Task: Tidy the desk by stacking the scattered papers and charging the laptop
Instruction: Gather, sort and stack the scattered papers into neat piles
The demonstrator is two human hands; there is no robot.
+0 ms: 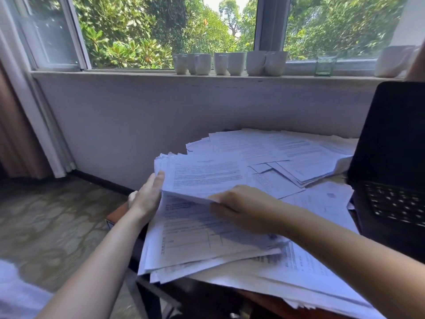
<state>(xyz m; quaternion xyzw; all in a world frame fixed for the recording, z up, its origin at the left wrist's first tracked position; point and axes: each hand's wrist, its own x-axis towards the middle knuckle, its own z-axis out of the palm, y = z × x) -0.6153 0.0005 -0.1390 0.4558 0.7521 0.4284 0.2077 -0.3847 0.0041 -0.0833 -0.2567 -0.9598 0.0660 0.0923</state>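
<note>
Printed white papers (264,148) lie scattered and overlapping over most of a small desk (117,214). A thick bundle of sheets (207,176) is lifted at its near edge above a lower pile (202,245). My left hand (147,196) presses flat against the bundle's left side. My right hand (241,206) grips the bundle's near edge, with the fingers tucked under it. An open black laptop (391,171) stands at the desk's right, its screen dark and its keyboard partly on top of papers. No charger or cable is visible.
A window sill (115,73) behind the desk carries several white mugs (230,63), a small glass (324,65) and another white mug (393,61) at far right. A curtain (18,139) hangs at left. Patterned floor (50,222) lies left of the desk.
</note>
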